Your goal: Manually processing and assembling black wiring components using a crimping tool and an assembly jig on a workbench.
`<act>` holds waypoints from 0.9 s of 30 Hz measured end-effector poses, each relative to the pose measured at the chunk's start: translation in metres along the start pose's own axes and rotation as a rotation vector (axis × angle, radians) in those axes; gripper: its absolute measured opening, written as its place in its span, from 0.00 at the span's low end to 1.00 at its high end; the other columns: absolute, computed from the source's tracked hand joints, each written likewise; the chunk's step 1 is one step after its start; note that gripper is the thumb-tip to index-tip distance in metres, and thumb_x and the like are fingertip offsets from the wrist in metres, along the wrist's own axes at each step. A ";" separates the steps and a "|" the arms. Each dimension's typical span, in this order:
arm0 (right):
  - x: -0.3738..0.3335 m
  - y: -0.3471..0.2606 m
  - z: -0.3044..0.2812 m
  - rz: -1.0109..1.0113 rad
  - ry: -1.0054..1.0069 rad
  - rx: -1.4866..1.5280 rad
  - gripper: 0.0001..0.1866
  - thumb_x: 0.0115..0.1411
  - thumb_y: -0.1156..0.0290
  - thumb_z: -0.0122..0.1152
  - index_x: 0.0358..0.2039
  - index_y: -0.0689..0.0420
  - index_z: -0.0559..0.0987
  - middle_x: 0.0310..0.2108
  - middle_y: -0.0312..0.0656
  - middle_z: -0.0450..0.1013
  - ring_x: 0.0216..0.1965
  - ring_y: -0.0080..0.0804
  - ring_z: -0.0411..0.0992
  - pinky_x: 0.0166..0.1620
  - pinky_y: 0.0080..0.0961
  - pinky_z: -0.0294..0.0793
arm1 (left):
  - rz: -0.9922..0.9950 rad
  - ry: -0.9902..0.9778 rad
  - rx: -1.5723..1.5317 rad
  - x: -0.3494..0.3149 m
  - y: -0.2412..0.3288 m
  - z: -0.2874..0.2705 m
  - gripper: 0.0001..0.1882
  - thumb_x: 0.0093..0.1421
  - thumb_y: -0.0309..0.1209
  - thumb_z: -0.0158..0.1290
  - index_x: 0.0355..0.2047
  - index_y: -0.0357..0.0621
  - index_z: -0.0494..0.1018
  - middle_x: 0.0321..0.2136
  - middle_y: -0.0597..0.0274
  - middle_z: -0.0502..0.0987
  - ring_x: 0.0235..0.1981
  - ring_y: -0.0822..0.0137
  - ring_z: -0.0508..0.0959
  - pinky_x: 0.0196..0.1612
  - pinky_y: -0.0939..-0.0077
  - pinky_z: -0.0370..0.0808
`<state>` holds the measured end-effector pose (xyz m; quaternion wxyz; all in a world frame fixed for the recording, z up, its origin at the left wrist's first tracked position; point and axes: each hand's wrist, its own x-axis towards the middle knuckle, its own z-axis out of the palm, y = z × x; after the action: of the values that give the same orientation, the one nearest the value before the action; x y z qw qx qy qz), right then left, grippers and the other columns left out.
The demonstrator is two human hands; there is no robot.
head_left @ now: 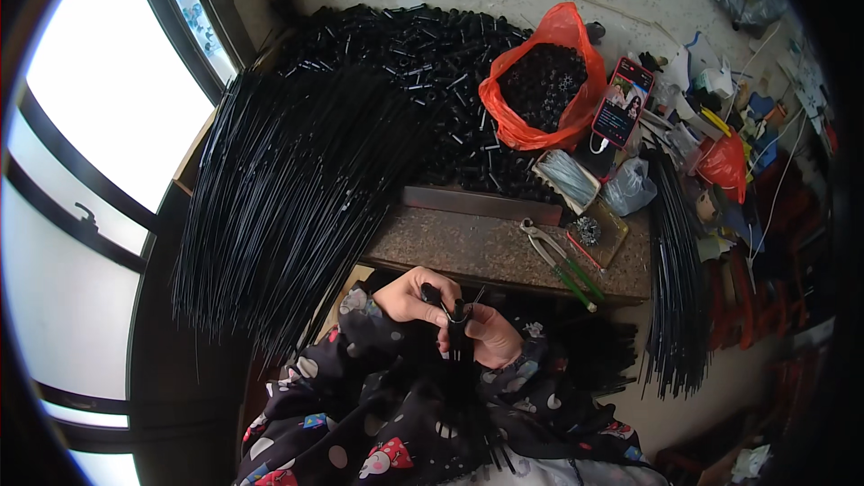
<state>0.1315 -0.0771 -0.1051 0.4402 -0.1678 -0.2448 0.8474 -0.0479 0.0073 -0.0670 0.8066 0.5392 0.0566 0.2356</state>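
Observation:
Just above my lap, my left hand (407, 297) is closed on a short black plastic piece (432, 293), pinched between thumb and fingers. Close beside it, my right hand (493, 338) is closed around the top of a dark bundle of thin black rods (457, 346), which hangs down over my patterned clothing. A thin wire end sticks up between the two hands. The hands nearly touch, and the exact join between the black parts is too dark to make out.
Ahead is a speckled worktop (432, 238) with green-handled pincers (562, 265), a box of thin pins (569, 178) and a phone (623, 101). Long black rods (288, 198) overhang at left, more (675, 279) at right. Behind lie heaped black tubes (396, 54) and a red bag (504, 121) of small parts.

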 end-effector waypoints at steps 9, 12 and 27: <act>0.004 0.012 0.017 -0.328 0.378 -0.108 0.08 0.56 0.70 0.59 0.33 0.59 0.72 0.29 0.41 0.73 0.31 0.26 0.71 0.37 0.23 0.71 | 0.127 0.329 0.346 0.034 0.030 0.019 0.26 0.61 0.44 0.46 0.51 0.35 0.65 0.56 0.51 0.61 0.57 0.62 0.60 0.58 0.67 0.56; 0.001 0.012 0.032 -0.451 0.497 -0.187 0.07 0.56 0.70 0.58 0.31 0.59 0.72 0.29 0.40 0.74 0.30 0.24 0.71 0.35 0.21 0.71 | -0.309 0.137 0.258 0.043 0.025 0.020 0.27 0.61 0.44 0.45 0.53 0.34 0.63 0.54 0.51 0.63 0.55 0.61 0.64 0.58 0.68 0.58; 0.000 0.013 0.023 -0.345 0.446 -0.206 0.09 0.56 0.66 0.58 0.32 0.58 0.71 0.29 0.40 0.72 0.30 0.26 0.71 0.37 0.23 0.70 | -0.028 0.298 0.275 0.027 0.044 0.019 0.13 0.55 0.25 0.54 0.42 0.36 0.70 0.35 0.65 0.75 0.39 0.77 0.72 0.45 0.81 0.69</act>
<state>0.1112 -0.0891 -0.0934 0.6014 -0.3496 -0.2515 0.6729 -0.0319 0.0163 -0.0149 0.7112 0.6027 0.2145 0.2915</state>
